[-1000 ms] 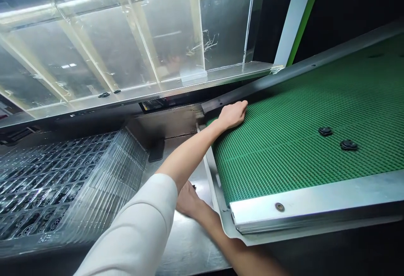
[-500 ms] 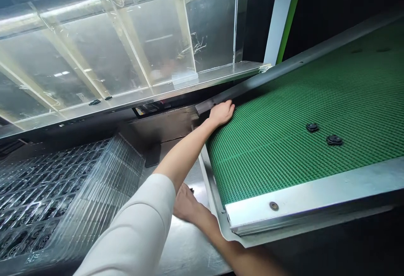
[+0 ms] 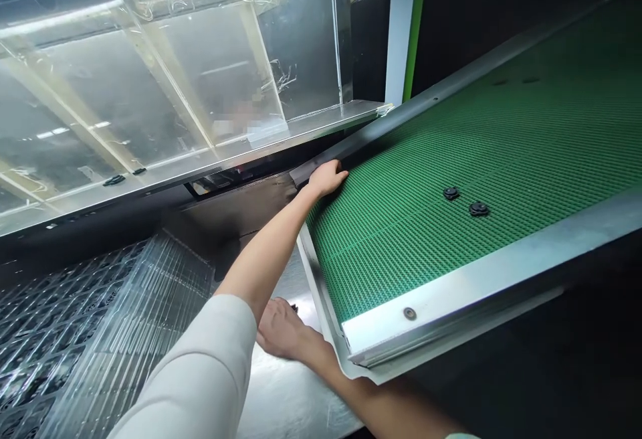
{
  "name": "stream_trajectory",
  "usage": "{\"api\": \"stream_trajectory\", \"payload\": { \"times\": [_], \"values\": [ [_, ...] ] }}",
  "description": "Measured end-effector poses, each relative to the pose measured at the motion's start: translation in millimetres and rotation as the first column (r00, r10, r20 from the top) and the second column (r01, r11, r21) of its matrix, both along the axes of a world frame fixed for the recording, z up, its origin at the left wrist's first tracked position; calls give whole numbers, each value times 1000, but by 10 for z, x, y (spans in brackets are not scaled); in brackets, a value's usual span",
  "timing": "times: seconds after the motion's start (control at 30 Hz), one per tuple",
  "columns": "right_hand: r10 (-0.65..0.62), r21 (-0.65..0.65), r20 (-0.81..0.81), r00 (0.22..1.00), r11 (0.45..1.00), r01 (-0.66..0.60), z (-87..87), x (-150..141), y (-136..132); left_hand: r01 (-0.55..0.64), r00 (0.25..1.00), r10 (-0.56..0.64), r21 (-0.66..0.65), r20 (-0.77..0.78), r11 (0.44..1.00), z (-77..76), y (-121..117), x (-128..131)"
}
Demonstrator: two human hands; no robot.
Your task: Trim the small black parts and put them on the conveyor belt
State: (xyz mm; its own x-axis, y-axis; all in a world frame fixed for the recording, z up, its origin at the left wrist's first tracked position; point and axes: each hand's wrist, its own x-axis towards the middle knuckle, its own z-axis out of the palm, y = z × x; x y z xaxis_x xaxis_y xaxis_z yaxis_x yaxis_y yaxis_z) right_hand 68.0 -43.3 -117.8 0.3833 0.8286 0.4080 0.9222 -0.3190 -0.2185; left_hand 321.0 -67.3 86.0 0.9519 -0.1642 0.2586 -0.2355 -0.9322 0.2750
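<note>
My left hand [image 3: 328, 177], on the white-sleeved arm, reaches to the far corner of the green conveyor belt [image 3: 381, 238] at its near end. Its fingers are mostly hidden, with one digit pointing right over the belt. Below and behind the left forearm, my right hand [image 3: 281, 328] is closed above a shiny metal surface [image 3: 285, 392]. A small black part [image 3: 294, 308] shows at its fingers, mostly covered. Farther along the belt lie two round black plastic parts [image 3: 465, 201], with two more dark ones [image 3: 515, 81] beyond them.
A tall stack of clear plastic trays [image 3: 135, 305], its top pockets holding dark parts, stands at left. Behind runs a metal ledge [image 3: 190, 168] with two black pieces [image 3: 125, 177] below clear panels. A metal rail [image 3: 451, 278] edges the belt.
The black parts on the belt have travelled toward its near end, closer to my left hand. The view has shifted right. Both hands keep about the same places.
</note>
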Motion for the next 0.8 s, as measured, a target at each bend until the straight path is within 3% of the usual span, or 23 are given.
{"api": "stream_trajectory", "payload": {
  "times": [0.3,0.53,0.67,0.73,0.8],
  "values": [
    [22,8,-15,1000,1000,-21,-33,20,13,-71,997,71,-242,-11,968,-24,30,-21],
    [17,12,4,1000,1000,-17,-61,19,3,-31,999,36,-459,2,888,-55,58,-59],
    [25,12,13,1000,1000,-26,-70,35,21,-24,999,3,-649,-33,760,-46,80,-71],
    [20,9,27,999,1000,-20,-37,29,9,-42,998,-15,-760,-68,648,-43,93,-80],
    [19,7,46,999,1000,-19,11,13,-21,-78,994,-25,-867,-103,492,-36,110,-105]
  ]
}}
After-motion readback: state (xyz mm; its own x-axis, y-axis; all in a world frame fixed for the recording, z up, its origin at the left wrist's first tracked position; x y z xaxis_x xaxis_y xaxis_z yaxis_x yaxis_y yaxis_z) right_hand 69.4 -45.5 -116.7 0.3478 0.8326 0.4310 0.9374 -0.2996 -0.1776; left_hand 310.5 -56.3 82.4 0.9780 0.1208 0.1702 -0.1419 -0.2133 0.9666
